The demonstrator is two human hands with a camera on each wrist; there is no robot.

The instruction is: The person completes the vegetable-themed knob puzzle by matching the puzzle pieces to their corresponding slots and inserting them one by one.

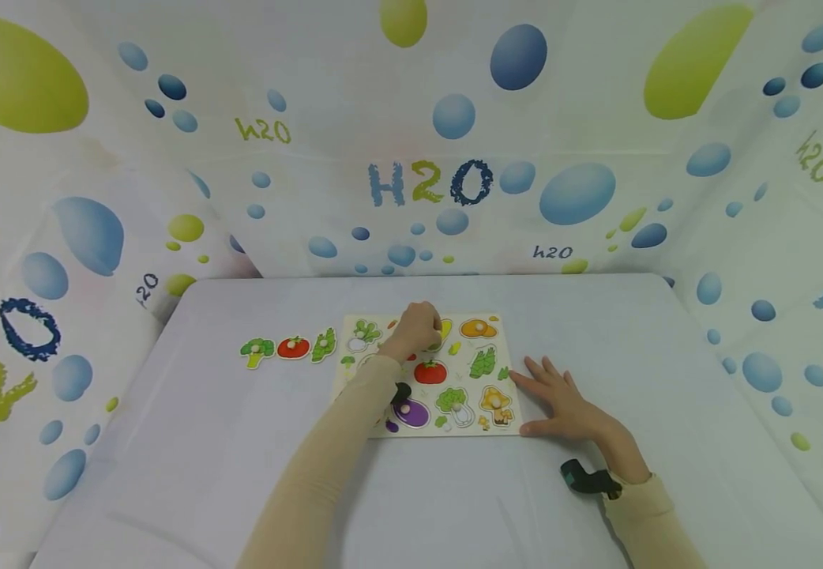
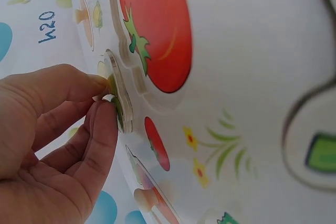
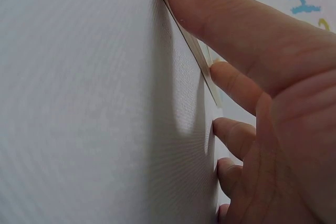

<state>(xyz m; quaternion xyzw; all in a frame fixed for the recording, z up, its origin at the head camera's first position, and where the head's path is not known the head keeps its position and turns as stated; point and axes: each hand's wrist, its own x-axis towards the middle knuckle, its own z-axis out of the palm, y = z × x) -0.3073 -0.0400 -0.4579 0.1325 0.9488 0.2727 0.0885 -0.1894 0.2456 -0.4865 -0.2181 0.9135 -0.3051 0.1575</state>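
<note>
A flat wooden puzzle board [image 1: 457, 375] with pictures of vegetables lies on the table. My left hand [image 1: 417, 328] is over its upper middle, where thumb and fingers pinch a yellow-and-green puzzle piece that looks like corn [image 1: 445, 332]. In the left wrist view this piece [image 2: 124, 100] stands tilted, its edge raised from the board, beside a tomato picture [image 2: 160, 30]. Fingers cover much of the piece. My right hand [image 1: 564, 405] lies spread at the board's right side, thumb and index fingertip touching the edge, the other fingers on the tablecloth.
Left of the board lie three loose pieces in a row: broccoli [image 1: 257, 352], a tomato [image 1: 293, 348] and asparagus [image 1: 324, 345]. On the board sit an eggplant [image 1: 415, 415], a leafy cabbage [image 1: 456, 407] and mushrooms [image 1: 497, 405]. A patterned curtain [image 1: 298, 190] hangs behind the table.
</note>
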